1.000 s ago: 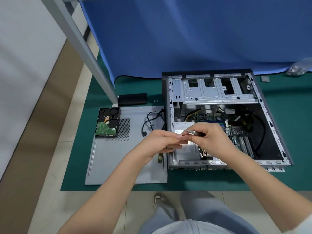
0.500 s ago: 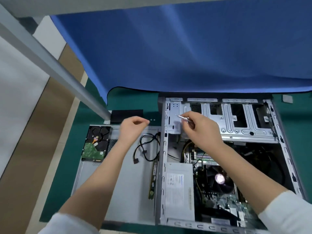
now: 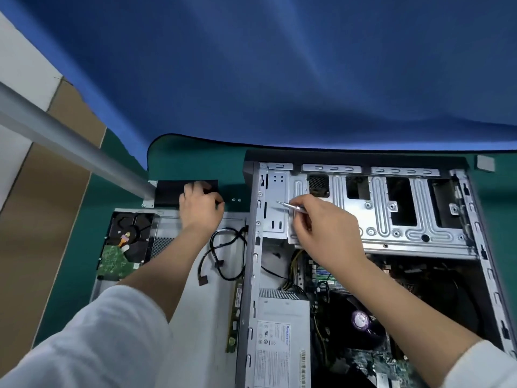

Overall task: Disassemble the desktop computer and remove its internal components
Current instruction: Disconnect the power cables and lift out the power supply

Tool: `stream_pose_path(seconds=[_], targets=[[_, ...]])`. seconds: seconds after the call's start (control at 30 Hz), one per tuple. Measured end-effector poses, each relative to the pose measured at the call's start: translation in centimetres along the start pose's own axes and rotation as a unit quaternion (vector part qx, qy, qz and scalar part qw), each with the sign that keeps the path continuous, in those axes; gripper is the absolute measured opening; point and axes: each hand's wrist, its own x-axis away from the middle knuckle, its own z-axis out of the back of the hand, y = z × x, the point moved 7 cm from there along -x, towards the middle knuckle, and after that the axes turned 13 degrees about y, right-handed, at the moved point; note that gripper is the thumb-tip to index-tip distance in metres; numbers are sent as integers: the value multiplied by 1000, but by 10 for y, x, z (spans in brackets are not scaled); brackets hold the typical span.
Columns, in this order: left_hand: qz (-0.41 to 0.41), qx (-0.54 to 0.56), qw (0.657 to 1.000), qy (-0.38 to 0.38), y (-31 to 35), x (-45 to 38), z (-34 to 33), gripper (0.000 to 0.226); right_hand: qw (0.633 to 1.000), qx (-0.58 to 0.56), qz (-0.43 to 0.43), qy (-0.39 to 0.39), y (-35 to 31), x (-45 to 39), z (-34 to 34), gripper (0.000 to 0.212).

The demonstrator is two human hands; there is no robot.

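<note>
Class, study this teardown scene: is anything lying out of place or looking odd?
Nothing looks damaged or spilled. Removed parts lie on the detached side panel: hard drive circuit-side up, a looped black cable, and a memory stick tight against the case.

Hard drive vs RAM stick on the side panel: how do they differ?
Shape: the hard drive is a broad, blocky rectangle; the RAM stick is a long, thin strip.
Place: the hard drive lies at the side panel's far left corner; the RAM stick lies along its right edge, beside the computer case.
Look: the hard drive is mostly black with a green board at its near end; the RAM stick is green throughout.
Shared: both are out of the case, and neither hand touches them.
</note>
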Motion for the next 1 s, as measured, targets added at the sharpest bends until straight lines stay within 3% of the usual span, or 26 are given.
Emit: stream_pose_path(seconds=[0.2,0.37,0.5,0.63,0.73,1.0], targets=[[7,11,1000,-10,-1,2,0,25,1000,-2,6,22,-2,0,2,14],[21,170,985,-2,-5,24,21,17,1000,-20,-1,6,-4,2,5,19],[58,318,946,15,-2,68,60,16,997,-43,-69,-13,-10,13,13,14],[122,456,877,-94,13,138,81,27,970,-192,-142,-48,-36,59,26,9],[117,470,861,-159,24,194,82,36,953,-244,-158,-83,-65,108,36,6],[211,529,797,-200,14,288,80,38,904,-309,-285,-74,-98,207,48,10]])
